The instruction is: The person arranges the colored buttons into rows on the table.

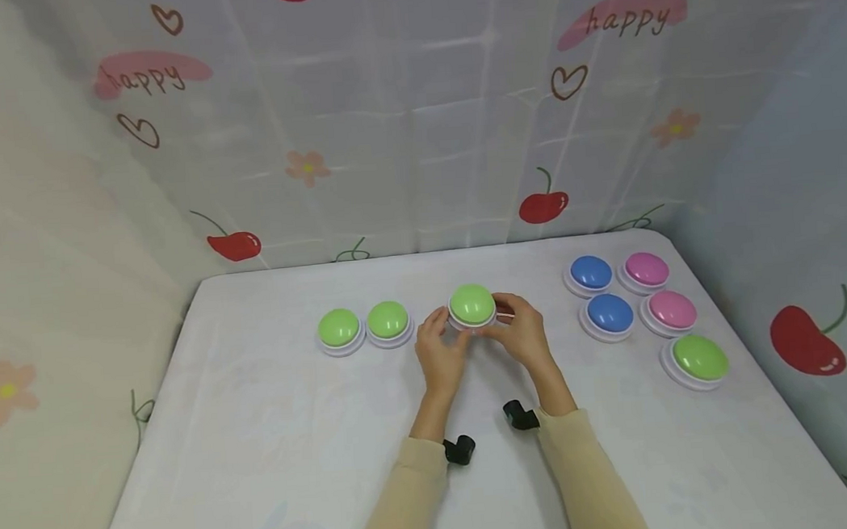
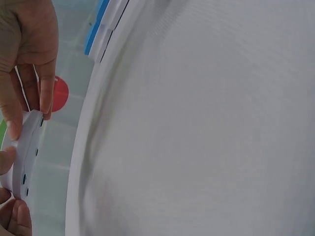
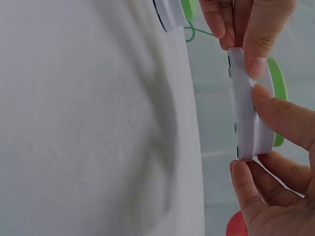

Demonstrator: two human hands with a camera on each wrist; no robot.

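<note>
Both hands hold a round push button (image 1: pixel 472 304) with a green dome and a white base, raised off the table. My left hand (image 1: pixel 440 357) grips its left edge, and my right hand (image 1: pixel 520 329) grips its right edge. In the right wrist view the white base (image 3: pixel 244 105) stands edge-on between the fingers of both hands, thumbs close together on its near side. The left wrist view shows small dark spots on the underside of the base (image 2: pixel 28 152). To the left on the table sit two more green buttons, one (image 1: pixel 388 321) beside the other (image 1: pixel 338 329).
At the right stand two blue buttons (image 1: pixel 591 273), two pink buttons (image 1: pixel 647 269) and one green button (image 1: pixel 700 358). A white cloth covers the table (image 1: pixel 274 435). Behind it hangs a printed curtain (image 1: pixel 415 119). Each wrist carries a small black device (image 1: pixel 460 450).
</note>
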